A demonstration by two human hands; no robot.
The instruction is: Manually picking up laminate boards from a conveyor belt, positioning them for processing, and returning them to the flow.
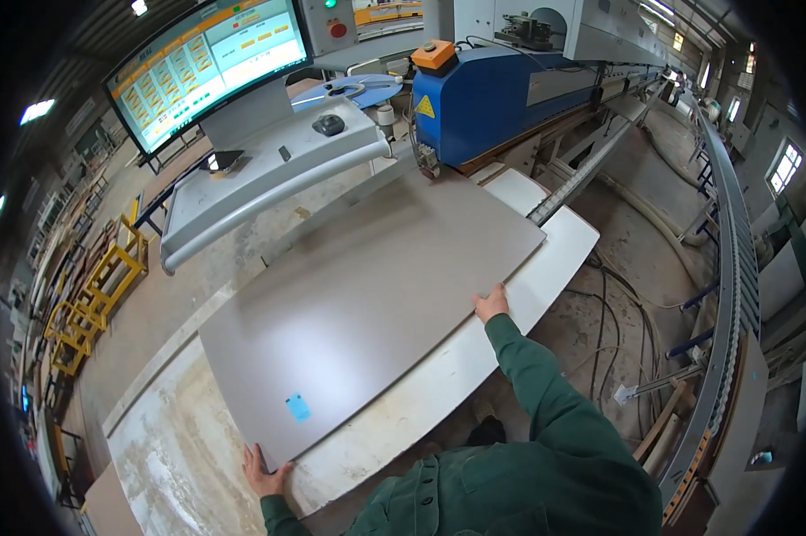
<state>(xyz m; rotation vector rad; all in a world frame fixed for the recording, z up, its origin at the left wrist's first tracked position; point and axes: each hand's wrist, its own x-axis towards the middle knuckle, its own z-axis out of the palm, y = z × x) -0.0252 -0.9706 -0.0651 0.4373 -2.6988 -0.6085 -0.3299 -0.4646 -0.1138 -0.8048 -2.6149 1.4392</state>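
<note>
A large flat taupe panel (367,295) lies on a worn white table board (166,447). A blue sticker (298,407) is on the panel near its near left corner. My left hand (263,473) grips that corner, thumb and fingers around the edge. Farther along, on the right, my right hand (491,304) holds the panel's near long edge, fingers curled over it and partly hidden. The panel's far end reaches the blue machine (501,107), close to a small metal fitting (427,165) at its base.
A monitor (206,67) stands over a grey console shelf (269,170) bearing a black mouse (329,124). An orange box (433,55) tops the machine. A roller conveyor (725,268) runs along the right. Black cables (617,313) lie on the floor; yellow frames (95,299) stand left.
</note>
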